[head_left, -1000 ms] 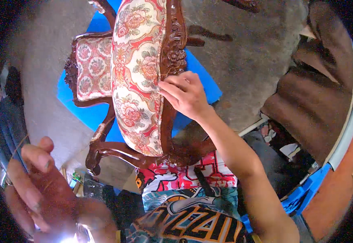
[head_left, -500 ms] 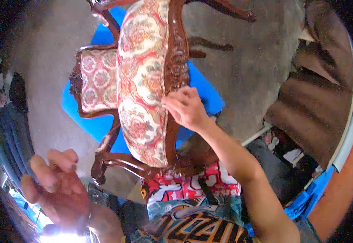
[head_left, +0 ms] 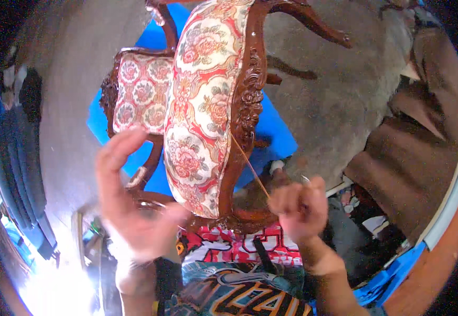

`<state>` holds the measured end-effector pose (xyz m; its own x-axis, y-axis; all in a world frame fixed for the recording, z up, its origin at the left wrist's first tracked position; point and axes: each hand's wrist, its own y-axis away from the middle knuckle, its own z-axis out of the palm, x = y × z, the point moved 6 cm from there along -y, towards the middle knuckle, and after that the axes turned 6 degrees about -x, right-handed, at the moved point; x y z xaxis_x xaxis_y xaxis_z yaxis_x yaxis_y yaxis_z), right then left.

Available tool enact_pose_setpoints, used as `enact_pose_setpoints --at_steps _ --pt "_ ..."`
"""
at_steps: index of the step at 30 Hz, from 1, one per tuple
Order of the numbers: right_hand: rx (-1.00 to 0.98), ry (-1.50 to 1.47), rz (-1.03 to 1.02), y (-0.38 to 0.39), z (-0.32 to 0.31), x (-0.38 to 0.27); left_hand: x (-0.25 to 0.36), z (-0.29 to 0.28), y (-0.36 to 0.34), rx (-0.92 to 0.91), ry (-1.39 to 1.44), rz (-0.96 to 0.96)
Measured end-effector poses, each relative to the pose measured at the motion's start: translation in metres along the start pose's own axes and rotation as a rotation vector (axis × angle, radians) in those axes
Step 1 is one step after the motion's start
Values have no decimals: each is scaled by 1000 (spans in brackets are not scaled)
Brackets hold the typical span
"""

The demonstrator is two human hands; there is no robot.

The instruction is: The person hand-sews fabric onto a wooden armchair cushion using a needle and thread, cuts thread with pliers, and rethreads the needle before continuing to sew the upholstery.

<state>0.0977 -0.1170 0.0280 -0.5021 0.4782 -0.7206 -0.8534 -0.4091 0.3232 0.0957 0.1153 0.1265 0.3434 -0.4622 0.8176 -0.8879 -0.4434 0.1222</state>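
Observation:
A chair lies tipped in front of me, with dark carved wood [head_left: 251, 100] and a seat [head_left: 208, 105] covered in red-and-cream floral fabric. Its smaller padded back [head_left: 143, 94] has matching cloth. From the edge where fabric meets wood, a thin tan strand [head_left: 251, 169] runs taut to my right hand [head_left: 300, 206], whose fingers are closed on it. Something small glints by those fingers, too small to name. My left hand [head_left: 137, 210], blurred, is raised over the chair's near left side with thumb and fingers apart, holding nothing.
Under the chair is a bright blue sheet [head_left: 276, 134] on the grey floor [head_left: 334, 100]. Brown cloth [head_left: 413, 152] drapes at the right. Dark folded fabric [head_left: 23, 174] hangs at the left, above a glaring light. Curved chair legs [head_left: 318, 26] stick out at the far right.
My right hand has drawn back from the seat edge toward me and right, stretching the strand out. The left hand has moved up and right, nearer the chair. The view has shifted slightly.

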Motion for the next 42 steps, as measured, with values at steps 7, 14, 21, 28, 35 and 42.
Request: enact_pose_setpoints --at_steps 7,14,21,28,35,42 --pt "825 1013 486 256 -262 -34 -48 164 48 -1044 -495 623" --pt "445 1297 785 262 -210 -15 -51 109 13 -428 -694 67" --pt "257 1459 897 232 -187 -2 -74 119 15 -521 -633 -146" --pt "240 1648 923 260 -220 4 -86 121 34 -493 -539 -40" --pt "380 1274 715 221 -220 0 -95 115 41 -280 -404 55" --pt "47 1103 338 9 -127 8 -113 118 48 -231 -115 -78"
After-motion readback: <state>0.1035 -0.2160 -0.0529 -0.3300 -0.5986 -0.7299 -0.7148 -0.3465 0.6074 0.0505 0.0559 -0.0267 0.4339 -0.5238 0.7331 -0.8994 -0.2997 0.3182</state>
